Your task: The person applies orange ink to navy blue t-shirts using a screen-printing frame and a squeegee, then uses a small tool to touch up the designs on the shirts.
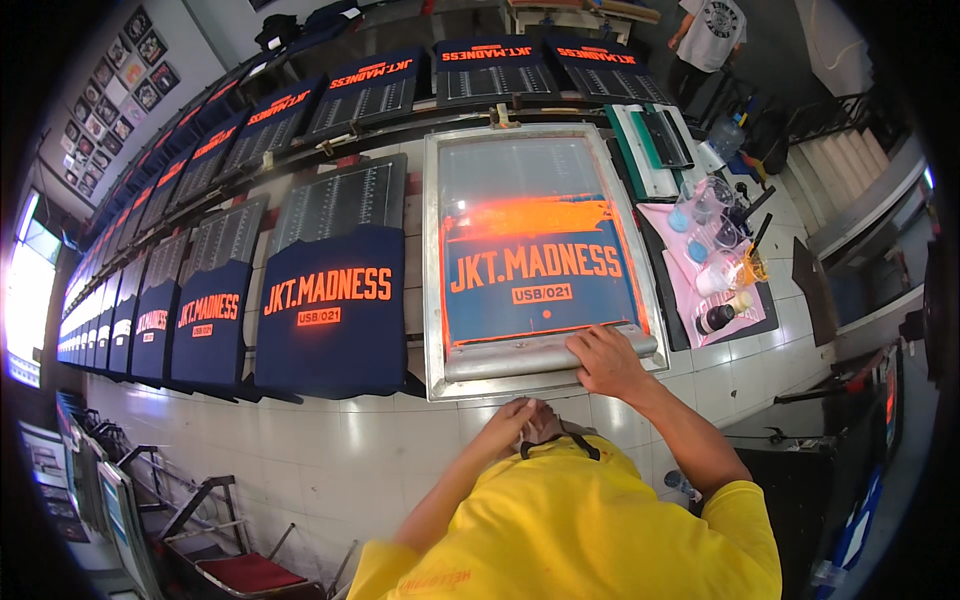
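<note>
The squeegee point(510, 360) lies across the near end of the screen point(433, 270), just inside the near rim. The right hand point(605, 360) has its grip closed on it, right of its middle. The left hand point(514, 418) is off the screen, raised close to the wearer's body with fingers bent; I cannot tell whether its grip holds anything.

With one hand off centre, the bar could well tip or skew, so pressing near its middle, or with both hands spread, should keep the blade level. Steady pressure and an unchanging angle should give even colour; the ink point(530, 215), banded across the screen beyond the lettering, is best kept full width, and the frame should not be nudged against the navy cloth beneath.

Counted: one screen, one squeegee and one main band of ink. In the near row, left of the screen, three printed shirts point(330, 345) show large, with more too small to count; the far row has at least four. At the right are one pink cloth point(690, 290), one dark bottle point(714, 318) and several overlapping clear cups point(706, 200), uncountable. One co-worker point(712, 35) stands far right.
</note>
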### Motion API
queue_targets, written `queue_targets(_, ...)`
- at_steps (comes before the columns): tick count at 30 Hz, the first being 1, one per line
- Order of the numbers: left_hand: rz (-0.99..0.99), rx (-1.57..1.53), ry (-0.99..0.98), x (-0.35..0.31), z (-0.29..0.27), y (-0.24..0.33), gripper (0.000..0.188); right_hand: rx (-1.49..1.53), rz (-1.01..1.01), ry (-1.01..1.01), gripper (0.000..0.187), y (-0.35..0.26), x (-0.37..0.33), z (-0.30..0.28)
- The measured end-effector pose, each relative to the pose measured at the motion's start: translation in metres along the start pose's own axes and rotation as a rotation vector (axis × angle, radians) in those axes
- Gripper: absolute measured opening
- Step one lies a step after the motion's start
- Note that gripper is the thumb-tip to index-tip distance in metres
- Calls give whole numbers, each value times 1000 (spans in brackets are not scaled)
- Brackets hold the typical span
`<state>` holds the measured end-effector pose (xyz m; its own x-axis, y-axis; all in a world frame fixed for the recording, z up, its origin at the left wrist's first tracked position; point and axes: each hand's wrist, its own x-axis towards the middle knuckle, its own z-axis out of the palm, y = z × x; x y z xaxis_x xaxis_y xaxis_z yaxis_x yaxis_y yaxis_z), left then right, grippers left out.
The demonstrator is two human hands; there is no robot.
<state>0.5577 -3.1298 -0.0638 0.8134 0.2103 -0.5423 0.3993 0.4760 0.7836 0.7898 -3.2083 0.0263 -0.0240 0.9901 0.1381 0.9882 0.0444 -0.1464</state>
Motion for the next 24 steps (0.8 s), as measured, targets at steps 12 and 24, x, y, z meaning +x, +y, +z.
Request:
queue_targets(12, -173, -428, -2, 24, 16, 1, 47, -71, 86, 176, 32, 53, 60, 6)
queue_targets(24, -187, -506, 133, 33, 22, -11, 41, 61, 596, 9, 30, 104, 157, -19)
